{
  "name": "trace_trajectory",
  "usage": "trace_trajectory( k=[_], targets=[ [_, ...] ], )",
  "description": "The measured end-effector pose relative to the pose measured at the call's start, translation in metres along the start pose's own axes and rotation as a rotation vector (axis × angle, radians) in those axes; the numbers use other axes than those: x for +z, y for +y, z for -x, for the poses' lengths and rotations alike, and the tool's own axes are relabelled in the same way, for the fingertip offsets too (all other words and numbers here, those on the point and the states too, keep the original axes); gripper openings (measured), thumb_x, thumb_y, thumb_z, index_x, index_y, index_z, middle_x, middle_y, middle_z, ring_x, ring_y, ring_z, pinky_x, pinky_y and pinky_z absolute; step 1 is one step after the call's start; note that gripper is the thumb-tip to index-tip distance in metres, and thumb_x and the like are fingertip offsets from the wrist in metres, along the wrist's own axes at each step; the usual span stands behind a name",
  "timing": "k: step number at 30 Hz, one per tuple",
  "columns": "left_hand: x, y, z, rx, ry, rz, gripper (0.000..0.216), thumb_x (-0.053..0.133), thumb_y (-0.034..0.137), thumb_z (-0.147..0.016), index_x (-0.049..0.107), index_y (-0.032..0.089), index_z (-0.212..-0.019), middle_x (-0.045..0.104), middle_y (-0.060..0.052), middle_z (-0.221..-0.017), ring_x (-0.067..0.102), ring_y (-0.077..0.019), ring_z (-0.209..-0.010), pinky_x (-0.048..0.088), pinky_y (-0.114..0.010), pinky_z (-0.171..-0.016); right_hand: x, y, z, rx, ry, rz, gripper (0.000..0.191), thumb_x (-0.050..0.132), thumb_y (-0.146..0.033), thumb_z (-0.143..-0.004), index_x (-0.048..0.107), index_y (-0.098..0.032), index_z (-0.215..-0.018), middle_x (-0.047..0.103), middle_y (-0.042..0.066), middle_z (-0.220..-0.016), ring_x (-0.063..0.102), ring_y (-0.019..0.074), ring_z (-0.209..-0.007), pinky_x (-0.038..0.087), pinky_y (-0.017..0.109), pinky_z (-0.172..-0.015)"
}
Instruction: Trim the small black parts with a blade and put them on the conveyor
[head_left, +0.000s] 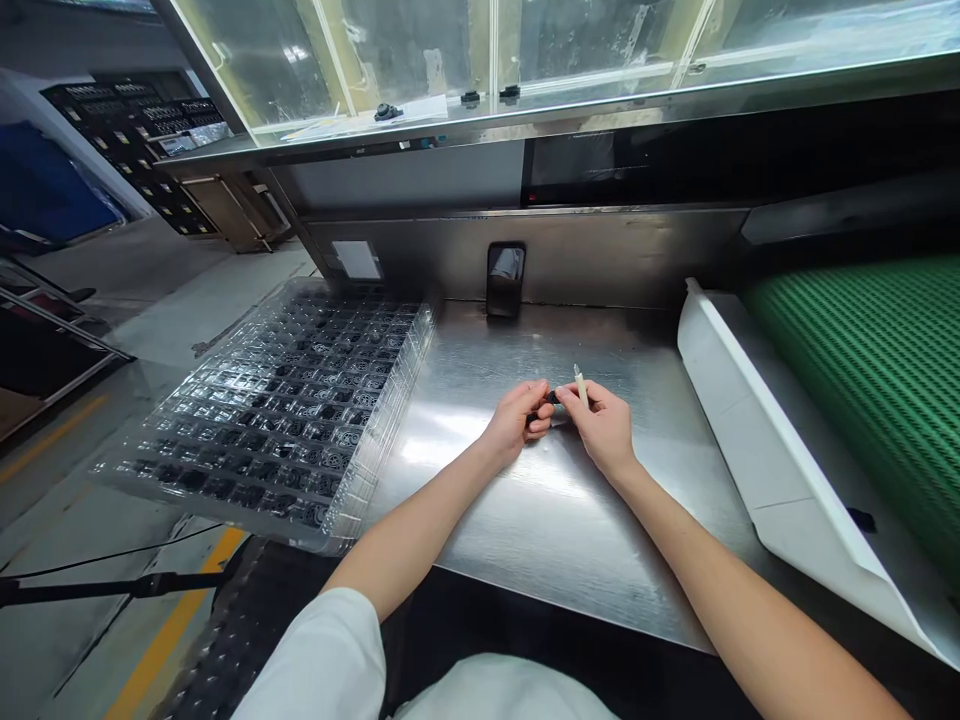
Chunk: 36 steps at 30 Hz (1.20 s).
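Note:
Both hands meet over the middle of the steel worktop (525, 500). My left hand (517, 418) is closed, pinching a small black part (553, 398) between thumb and fingers. My right hand (600, 425) is closed around a thin cream-coloured stick (580, 383) that points up and away, its lower end at the black part. The two hands touch at the fingertips.
A stack of clear plastic trays (285, 410) holding several small black parts lies on the left. A white guide wall (750, 440) and a green conveyor belt (877, 370) run along the right. A phone (505, 280) leans against the back panel.

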<state>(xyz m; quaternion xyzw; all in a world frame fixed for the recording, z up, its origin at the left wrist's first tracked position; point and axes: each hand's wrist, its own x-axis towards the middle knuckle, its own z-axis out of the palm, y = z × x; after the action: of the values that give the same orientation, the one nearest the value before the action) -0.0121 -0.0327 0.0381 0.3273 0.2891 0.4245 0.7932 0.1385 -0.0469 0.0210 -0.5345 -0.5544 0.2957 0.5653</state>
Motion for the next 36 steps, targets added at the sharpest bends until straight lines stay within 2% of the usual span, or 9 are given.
trace_trajectory(
  k=[2, 6, 11, 14, 16, 19, 21, 28, 36],
  targets=[
    [-0.001, 0.001, 0.001, -0.027, -0.028, -0.012, 0.040, 0.082, 0.044, -0.086, 0.050, 0.020, -0.089, 0.048, 0.007, -0.066, 0.028, -0.0023, -0.040, 0.013, -0.015, -0.040, 0.001, -0.002, 0.000, -0.006, -0.008, -0.012, 0.049, 0.074, -0.067, -0.083, 0.072, -0.018, -0.084, 0.063, 0.005, -0.076, 0.053, 0.0187, -0.067, 0.043, 0.029, -0.059],
    [0.001, 0.004, 0.003, -0.075, -0.093, -0.002, 0.030, 0.076, 0.038, -0.091, 0.055, 0.017, -0.094, 0.052, 0.004, -0.069, 0.025, -0.0013, -0.040, 0.012, -0.016, -0.040, 0.003, -0.004, 0.001, 0.007, 0.013, -0.082, 0.048, 0.078, -0.065, -0.080, 0.071, -0.019, -0.088, 0.065, 0.005, -0.082, 0.058, 0.0201, -0.072, 0.049, 0.030, -0.065],
    [0.003, 0.005, 0.003, -0.054, -0.166, -0.003, 0.025, 0.075, 0.033, -0.088, 0.063, 0.013, -0.099, 0.056, 0.001, -0.073, 0.028, -0.0020, -0.042, 0.014, -0.017, -0.041, 0.003, -0.004, 0.000, 0.036, 0.036, -0.094, 0.052, 0.079, -0.063, -0.079, 0.072, -0.018, -0.104, 0.058, 0.000, -0.074, 0.050, 0.0163, -0.061, 0.042, 0.027, -0.054],
    [0.001, 0.006, 0.002, -0.021, -0.160, 0.005, 0.027, 0.076, 0.030, -0.086, 0.065, 0.013, -0.105, 0.057, 0.001, -0.076, 0.030, -0.0022, -0.044, 0.015, -0.017, -0.041, -0.001, -0.004, -0.002, -0.026, 0.066, -0.019, 0.054, 0.074, -0.067, -0.085, 0.072, -0.018, -0.109, 0.062, 0.003, -0.083, 0.052, 0.0166, -0.064, 0.041, 0.027, -0.056],
    [-0.001, 0.009, 0.000, 0.016, -0.111, 0.020, 0.028, 0.076, 0.029, -0.087, 0.065, 0.014, -0.109, 0.057, 0.001, -0.076, 0.029, -0.0023, -0.044, 0.014, -0.017, -0.042, -0.005, -0.005, -0.002, -0.087, 0.058, 0.043, 0.055, 0.061, -0.071, -0.095, 0.072, -0.018, -0.106, 0.063, 0.003, -0.083, 0.052, 0.0170, -0.064, 0.040, 0.028, -0.058],
    [-0.005, 0.014, -0.002, 0.085, -0.037, 0.042, 0.028, 0.074, 0.028, -0.089, 0.064, 0.017, -0.113, 0.057, 0.001, -0.077, 0.028, -0.0023, -0.043, 0.014, -0.017, -0.043, -0.009, -0.004, -0.001, -0.164, -0.017, 0.162, 0.061, 0.046, -0.073, -0.104, 0.073, -0.019, -0.094, 0.054, 0.000, -0.065, 0.045, 0.0161, -0.056, 0.034, 0.029, -0.057],
    [-0.007, 0.016, -0.003, 0.115, -0.014, 0.049, 0.027, 0.073, 0.028, -0.090, 0.063, 0.018, -0.113, 0.057, 0.002, -0.077, 0.028, -0.0024, -0.043, 0.014, -0.017, -0.043, -0.009, -0.002, 0.000, -0.201, -0.065, 0.246, 0.063, 0.045, -0.074, -0.104, 0.072, -0.019, -0.086, 0.050, -0.001, -0.059, 0.044, 0.0158, -0.053, 0.032, 0.030, -0.057],
    [-0.007, 0.017, -0.002, 0.197, -0.027, 0.039, 0.029, 0.073, 0.030, -0.090, 0.063, 0.020, -0.116, 0.054, 0.002, -0.075, 0.028, -0.0030, -0.044, 0.015, -0.017, -0.044, -0.004, 0.003, 0.003, -0.209, -0.126, 0.346, 0.060, 0.043, -0.070, -0.106, 0.067, -0.021, -0.080, 0.055, 0.000, -0.061, 0.048, 0.0164, -0.056, 0.033, 0.029, -0.060],
    [-0.011, 0.019, -0.002, 0.269, -0.056, -0.009, 0.035, 0.075, 0.034, -0.088, 0.064, 0.019, -0.117, 0.053, 0.002, -0.073, 0.028, -0.0034, -0.046, 0.018, -0.017, -0.046, -0.006, 0.001, 0.005, -0.215, -0.171, 0.362, 0.055, 0.042, -0.066, -0.107, 0.065, -0.022, -0.084, 0.056, 0.000, -0.064, 0.050, 0.0168, -0.058, 0.033, 0.029, -0.062]
  ],
)
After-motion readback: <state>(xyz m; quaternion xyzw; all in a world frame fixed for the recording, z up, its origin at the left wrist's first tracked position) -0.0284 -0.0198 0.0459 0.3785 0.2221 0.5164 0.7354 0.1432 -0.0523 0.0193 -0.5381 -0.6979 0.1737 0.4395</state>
